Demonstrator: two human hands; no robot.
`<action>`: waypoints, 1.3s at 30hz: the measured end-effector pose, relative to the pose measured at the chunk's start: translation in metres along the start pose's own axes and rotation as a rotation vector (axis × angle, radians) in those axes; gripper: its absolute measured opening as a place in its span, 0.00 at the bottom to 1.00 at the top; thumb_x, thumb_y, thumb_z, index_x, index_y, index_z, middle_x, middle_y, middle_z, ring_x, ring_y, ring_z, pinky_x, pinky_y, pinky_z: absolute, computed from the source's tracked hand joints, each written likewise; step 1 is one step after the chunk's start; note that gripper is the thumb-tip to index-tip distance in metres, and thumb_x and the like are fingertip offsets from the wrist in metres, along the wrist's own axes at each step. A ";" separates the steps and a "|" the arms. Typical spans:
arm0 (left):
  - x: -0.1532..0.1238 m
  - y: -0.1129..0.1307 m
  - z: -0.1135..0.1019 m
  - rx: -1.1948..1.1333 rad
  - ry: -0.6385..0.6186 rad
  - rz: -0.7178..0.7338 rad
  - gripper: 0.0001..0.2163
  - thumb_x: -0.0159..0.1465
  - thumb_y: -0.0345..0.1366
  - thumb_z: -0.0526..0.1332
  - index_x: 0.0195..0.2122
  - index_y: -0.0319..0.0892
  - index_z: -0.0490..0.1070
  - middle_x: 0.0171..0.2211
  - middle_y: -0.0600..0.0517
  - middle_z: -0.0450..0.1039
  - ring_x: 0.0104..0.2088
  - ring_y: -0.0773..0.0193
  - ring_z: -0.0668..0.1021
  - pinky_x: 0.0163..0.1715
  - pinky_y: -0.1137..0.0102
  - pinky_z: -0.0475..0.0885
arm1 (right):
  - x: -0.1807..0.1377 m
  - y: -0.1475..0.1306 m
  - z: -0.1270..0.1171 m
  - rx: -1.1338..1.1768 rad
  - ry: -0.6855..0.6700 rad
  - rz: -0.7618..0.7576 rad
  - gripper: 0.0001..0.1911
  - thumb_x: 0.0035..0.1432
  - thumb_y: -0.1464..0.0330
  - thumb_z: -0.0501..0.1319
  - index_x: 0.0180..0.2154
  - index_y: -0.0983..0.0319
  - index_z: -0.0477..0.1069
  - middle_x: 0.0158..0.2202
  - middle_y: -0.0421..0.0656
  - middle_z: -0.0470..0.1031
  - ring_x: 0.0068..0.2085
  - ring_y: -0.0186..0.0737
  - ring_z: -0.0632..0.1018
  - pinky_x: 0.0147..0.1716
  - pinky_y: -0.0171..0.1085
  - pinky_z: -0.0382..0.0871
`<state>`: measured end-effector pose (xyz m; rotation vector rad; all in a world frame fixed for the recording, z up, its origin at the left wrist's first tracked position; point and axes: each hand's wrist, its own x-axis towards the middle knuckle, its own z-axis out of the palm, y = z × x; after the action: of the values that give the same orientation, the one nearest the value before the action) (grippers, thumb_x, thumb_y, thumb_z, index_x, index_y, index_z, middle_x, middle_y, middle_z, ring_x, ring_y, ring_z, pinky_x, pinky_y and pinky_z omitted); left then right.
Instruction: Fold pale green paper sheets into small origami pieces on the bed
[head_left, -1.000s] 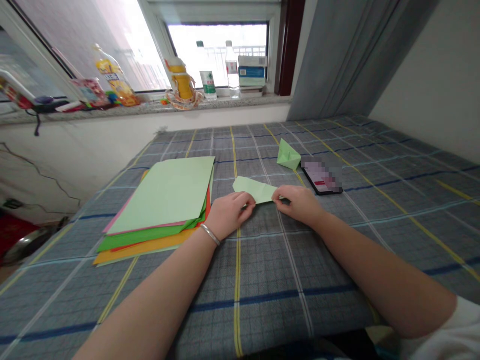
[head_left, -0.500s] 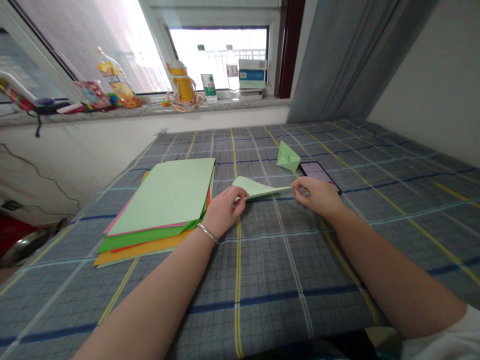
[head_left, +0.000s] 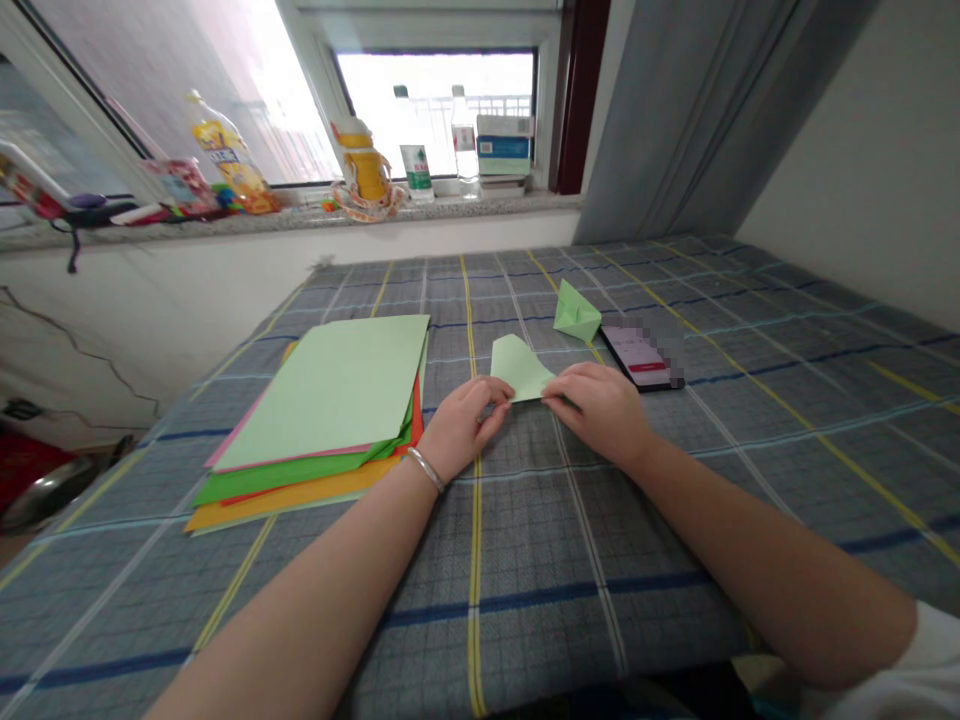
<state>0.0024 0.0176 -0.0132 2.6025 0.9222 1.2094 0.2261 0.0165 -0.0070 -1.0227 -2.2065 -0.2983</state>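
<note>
A small folded piece of pale green paper (head_left: 519, 366) is held just above or on the checked cloth, between both hands. My left hand (head_left: 471, 420) pinches its lower left edge between thumb and fingers; a silver bangle circles that wrist. At its lower right edge, my right hand (head_left: 596, 408) pinches the same paper. Beyond the right hand stands a folded green paper shape (head_left: 576, 312) with a raised point. A phone (head_left: 639, 356) with a lit screen lies beside that shape. Left of my left hand is a stack of coloured paper (head_left: 337, 390), pale green on top.
The checked cloth (head_left: 525, 530) covers the surface beneath everything. Along the windowsill (head_left: 300, 222) stand a yellow-labelled bottle (head_left: 229, 155), a yellow cup with a strap (head_left: 365, 168), a clear bottle (head_left: 465, 150) and stacked boxes (head_left: 504, 150). A grey curtain (head_left: 675, 120) hangs at the right.
My right hand has moved left, closer to my left hand, uncovering more of the phone. The paper between them has turned, its broad face now standing up beyond the fingers.
</note>
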 end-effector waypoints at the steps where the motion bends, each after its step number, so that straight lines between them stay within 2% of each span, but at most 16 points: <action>1: 0.000 0.000 -0.002 0.010 -0.028 0.020 0.01 0.65 0.30 0.56 0.35 0.42 0.63 0.39 0.50 0.73 0.42 0.65 0.76 0.44 0.66 0.71 | -0.001 0.002 0.000 0.009 0.006 0.008 0.06 0.59 0.67 0.59 0.33 0.60 0.74 0.33 0.42 0.78 0.38 0.40 0.76 0.40 0.39 0.67; 4: -0.001 -0.003 -0.009 0.071 -0.104 0.101 0.03 0.65 0.31 0.57 0.39 0.42 0.65 0.42 0.49 0.74 0.45 0.64 0.75 0.46 0.66 0.71 | -0.002 0.005 -0.001 0.037 0.013 0.024 0.06 0.59 0.70 0.58 0.34 0.60 0.74 0.34 0.41 0.79 0.40 0.40 0.76 0.42 0.39 0.67; 9: -0.002 -0.006 -0.015 0.240 -0.121 0.190 0.04 0.66 0.31 0.55 0.40 0.42 0.68 0.41 0.50 0.74 0.43 0.65 0.74 0.45 0.68 0.71 | -0.002 0.004 -0.001 0.077 -0.018 0.007 0.05 0.57 0.72 0.58 0.33 0.59 0.72 0.38 0.41 0.79 0.43 0.40 0.76 0.43 0.39 0.66; 16: -0.001 -0.001 -0.009 0.433 -0.170 0.246 0.06 0.67 0.33 0.54 0.37 0.42 0.70 0.37 0.51 0.73 0.37 0.65 0.73 0.38 0.71 0.70 | 0.001 -0.008 0.003 0.027 -0.157 -0.090 0.07 0.60 0.68 0.56 0.32 0.60 0.72 0.35 0.42 0.78 0.42 0.41 0.75 0.41 0.38 0.64; 24: -0.001 -0.001 -0.011 0.416 -0.202 0.226 0.08 0.67 0.36 0.53 0.35 0.43 0.71 0.38 0.52 0.74 0.36 0.68 0.74 0.38 0.73 0.70 | 0.001 -0.007 0.003 0.033 -0.175 -0.094 0.08 0.61 0.69 0.55 0.31 0.60 0.72 0.35 0.41 0.78 0.41 0.39 0.74 0.39 0.37 0.63; 34: -0.001 -0.001 -0.013 0.420 -0.141 0.253 0.09 0.66 0.37 0.56 0.30 0.41 0.68 0.32 0.53 0.73 0.33 0.68 0.73 0.35 0.74 0.70 | -0.001 -0.004 0.003 0.077 -0.162 -0.119 0.06 0.60 0.70 0.56 0.31 0.60 0.71 0.35 0.41 0.77 0.40 0.38 0.75 0.38 0.36 0.63; 39: -0.001 0.000 -0.016 0.387 -0.165 0.258 0.09 0.67 0.38 0.55 0.31 0.42 0.69 0.33 0.53 0.74 0.33 0.69 0.73 0.36 0.74 0.70 | -0.002 -0.002 0.003 0.082 -0.155 -0.115 0.07 0.59 0.70 0.56 0.31 0.59 0.71 0.35 0.40 0.78 0.39 0.38 0.75 0.38 0.36 0.63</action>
<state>-0.0095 0.0152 -0.0029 3.1533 0.8835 0.9175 0.2238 0.0151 -0.0102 -0.9030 -2.4013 -0.1833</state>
